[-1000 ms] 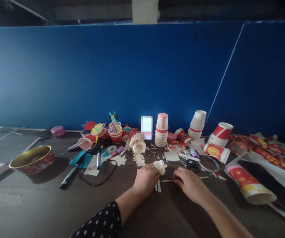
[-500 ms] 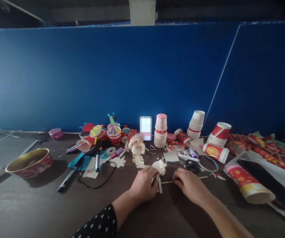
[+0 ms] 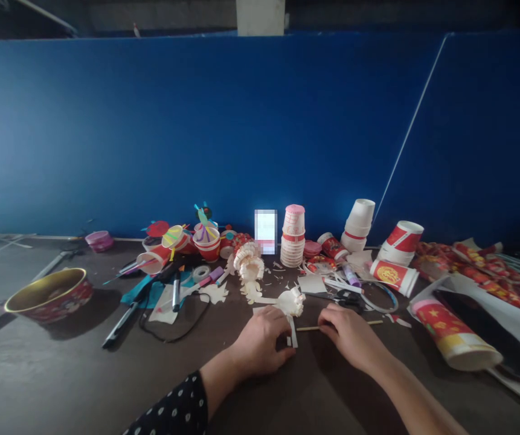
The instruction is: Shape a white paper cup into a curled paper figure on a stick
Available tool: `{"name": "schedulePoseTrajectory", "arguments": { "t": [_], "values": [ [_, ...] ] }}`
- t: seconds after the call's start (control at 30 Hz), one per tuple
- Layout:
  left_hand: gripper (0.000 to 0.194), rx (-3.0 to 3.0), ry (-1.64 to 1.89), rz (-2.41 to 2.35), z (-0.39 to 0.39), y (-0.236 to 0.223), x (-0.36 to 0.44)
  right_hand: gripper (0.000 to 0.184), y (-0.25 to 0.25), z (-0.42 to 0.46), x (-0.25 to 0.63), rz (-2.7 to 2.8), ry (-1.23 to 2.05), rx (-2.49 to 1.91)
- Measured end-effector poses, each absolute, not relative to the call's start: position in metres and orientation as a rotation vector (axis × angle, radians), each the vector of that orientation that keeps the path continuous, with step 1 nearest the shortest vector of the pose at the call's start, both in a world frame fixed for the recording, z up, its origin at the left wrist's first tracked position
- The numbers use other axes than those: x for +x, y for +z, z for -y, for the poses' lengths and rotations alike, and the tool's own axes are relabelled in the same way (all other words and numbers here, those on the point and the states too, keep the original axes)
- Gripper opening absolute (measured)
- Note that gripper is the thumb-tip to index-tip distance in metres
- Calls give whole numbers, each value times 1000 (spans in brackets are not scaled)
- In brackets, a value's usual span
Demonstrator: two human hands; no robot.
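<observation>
My left hand (image 3: 260,341) rests on the dark table (image 3: 60,362), its fingertips pressing a narrow white paper strip (image 3: 292,332). Just beyond those fingers sits a curled, ruffled piece of white paper (image 3: 291,302), which touches the strip's upper end. My right hand (image 3: 350,329) pinches a thin wooden stick (image 3: 309,328) lying level, with one end hidden in my fingers. Farther back, a frilled white paper-cup craft (image 3: 248,263) lies tilted among paper scraps (image 3: 251,291).
Stacked paper cups (image 3: 292,235) and red-printed cups (image 3: 395,278) stand behind my hands. Scissors (image 3: 343,299), a tape roll (image 3: 200,273), marker pens (image 3: 176,293) and a gold-lined bowl (image 3: 49,296) lie about. Red wrapping paper (image 3: 477,272) lies at right, before a blue partition (image 3: 196,121).
My left hand has moved right, onto the white paper strip and closer to the curled paper. My right hand still holds the stick, and the view has shifted slightly.
</observation>
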State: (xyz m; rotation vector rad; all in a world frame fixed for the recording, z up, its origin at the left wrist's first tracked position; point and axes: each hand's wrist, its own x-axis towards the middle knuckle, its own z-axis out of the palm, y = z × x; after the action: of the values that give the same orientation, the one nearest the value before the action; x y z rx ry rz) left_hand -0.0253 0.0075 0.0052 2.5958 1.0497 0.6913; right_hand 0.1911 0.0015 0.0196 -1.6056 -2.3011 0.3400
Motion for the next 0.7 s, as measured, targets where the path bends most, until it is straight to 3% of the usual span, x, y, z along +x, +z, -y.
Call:
{"name": "schedulePoseTrajectory", "arguments": {
  "t": [0.27,0.7],
  "values": [
    [4,2730,744,-1047,-8,-2,-20,15,22,2,189,2297,391,-1570],
    [6,2631,833,-1083,-6,-5,-16,13,19,6,185,2310,416,-1529]
  ]
}}
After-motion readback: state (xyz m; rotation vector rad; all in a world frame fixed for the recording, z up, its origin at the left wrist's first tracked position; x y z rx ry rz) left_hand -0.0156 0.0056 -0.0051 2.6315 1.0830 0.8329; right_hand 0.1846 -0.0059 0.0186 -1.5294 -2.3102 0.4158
